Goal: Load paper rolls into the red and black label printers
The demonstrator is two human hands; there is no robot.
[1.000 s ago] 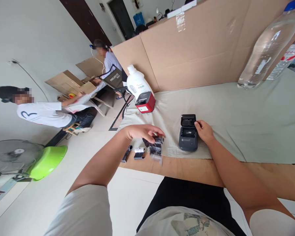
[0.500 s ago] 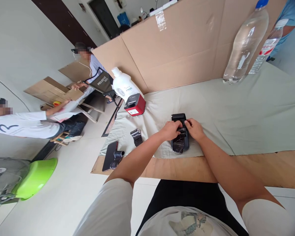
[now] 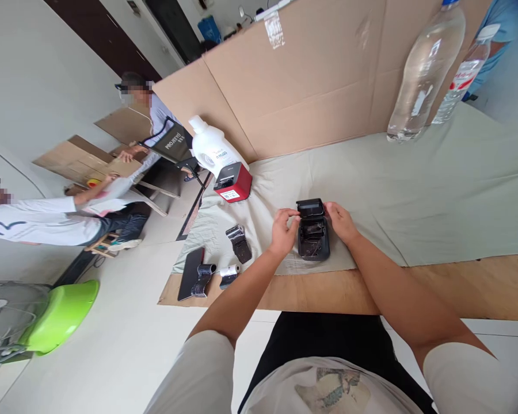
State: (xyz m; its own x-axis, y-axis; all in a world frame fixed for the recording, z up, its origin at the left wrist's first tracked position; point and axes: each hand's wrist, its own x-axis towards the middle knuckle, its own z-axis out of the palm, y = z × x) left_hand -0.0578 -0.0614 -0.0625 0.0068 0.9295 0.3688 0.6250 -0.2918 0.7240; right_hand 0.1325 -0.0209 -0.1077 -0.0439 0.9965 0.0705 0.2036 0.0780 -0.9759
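A cardboard wall (image 3: 311, 86) backs my cloth-covered table (image 3: 435, 190), where two clear bottles (image 3: 418, 69) stand far right. A white jug (image 3: 211, 150) sits behind a red printer (image 3: 232, 183); its label is too small to read. A chair beyond reads "PROJEVO". My left hand (image 3: 281, 231) and right hand (image 3: 340, 221) lightly pinch the open black printer (image 3: 313, 236) from both sides near the table's front edge.

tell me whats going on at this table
A seated person has both hands on a small black printer lying on the cloth-covered table. Its lid is open. The left hand grips its left side and the right hand its right side. Something dark and glossy sits inside the open bay. Another dark roll lies to the left, with a red printer and a white jug farther back.
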